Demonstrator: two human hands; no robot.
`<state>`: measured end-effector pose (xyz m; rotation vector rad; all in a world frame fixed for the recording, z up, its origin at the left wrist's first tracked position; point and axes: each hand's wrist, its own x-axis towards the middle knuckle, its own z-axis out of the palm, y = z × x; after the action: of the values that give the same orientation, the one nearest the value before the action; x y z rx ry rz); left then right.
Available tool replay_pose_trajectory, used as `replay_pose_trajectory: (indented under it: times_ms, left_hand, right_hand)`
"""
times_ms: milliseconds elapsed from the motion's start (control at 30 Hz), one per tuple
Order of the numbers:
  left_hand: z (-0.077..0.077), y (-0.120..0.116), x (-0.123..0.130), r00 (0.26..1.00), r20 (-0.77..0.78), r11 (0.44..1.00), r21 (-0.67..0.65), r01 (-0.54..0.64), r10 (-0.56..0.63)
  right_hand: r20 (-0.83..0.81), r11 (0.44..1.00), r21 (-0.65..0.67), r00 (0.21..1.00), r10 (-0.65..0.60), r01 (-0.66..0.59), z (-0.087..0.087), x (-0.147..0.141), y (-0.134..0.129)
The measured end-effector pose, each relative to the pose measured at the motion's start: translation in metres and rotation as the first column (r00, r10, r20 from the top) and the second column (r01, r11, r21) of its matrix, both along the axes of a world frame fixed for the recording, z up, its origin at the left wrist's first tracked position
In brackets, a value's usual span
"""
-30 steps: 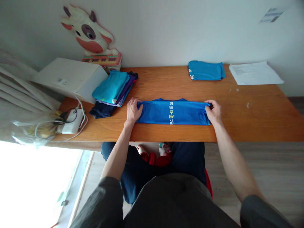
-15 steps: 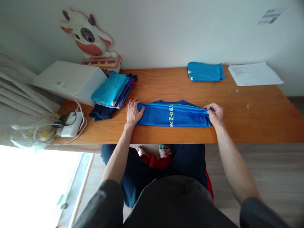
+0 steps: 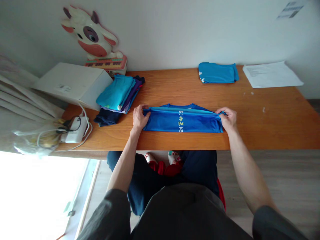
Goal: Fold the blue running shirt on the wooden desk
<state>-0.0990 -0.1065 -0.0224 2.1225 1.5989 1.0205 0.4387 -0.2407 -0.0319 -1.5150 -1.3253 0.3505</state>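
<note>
A blue shirt (image 3: 182,120) with yellow and white print lies folded into a long band near the front edge of the wooden table (image 3: 262,120). My left hand (image 3: 140,117) pinches its left end and my right hand (image 3: 228,118) pinches its right end. The upper layer is lifted a little between both hands, showing a lighter blue edge along the top.
A stack of folded teal, purple and dark clothes (image 3: 117,96) lies left of the shirt. A folded light-blue garment (image 3: 217,72) and white papers (image 3: 272,75) sit at the back right. A white box (image 3: 72,83), a cow-shaped toy (image 3: 92,33) and a charger with cables (image 3: 75,128) occupy the left.
Both hands have raised the shirt's top layer slightly and drawn it toward the near edge; the band looks narrower, with a pale blue strip now showing along its far side.
</note>
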Motion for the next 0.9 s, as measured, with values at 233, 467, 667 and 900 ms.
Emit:
replay_pose_trajectory:
  times_ms: [233, 467, 667, 900]
  left_hand:
    - [0.001, -0.002, 0.006, 1.000, -0.021, 1.000, -0.003, -0.016, 0.016]
    - [-0.009, 0.005, -0.002, 0.995, 0.095, 1.000, -0.002, -0.018, 0.018]
    - [-0.008, 0.003, 0.004, 0.999, -0.003, 0.999, 0.032, -0.034, 0.034]
    - [-0.004, 0.004, 0.001, 0.991, -0.006, 0.990, 0.023, -0.137, 0.137]
  right_hand:
    - [0.031, 0.998, -0.040, 0.998, -0.047, 0.049, 0.003, -0.003, -0.001]
    - [0.047, 0.996, -0.056, 0.997, -0.065, 0.068, 0.005, -0.005, 0.000]
    - [0.051, 0.995, -0.062, 0.996, -0.070, 0.073, 0.006, -0.005, 0.000]
    - [0.070, 0.997, -0.053, 0.996, -0.058, 0.061, 0.003, -0.003, 0.001]
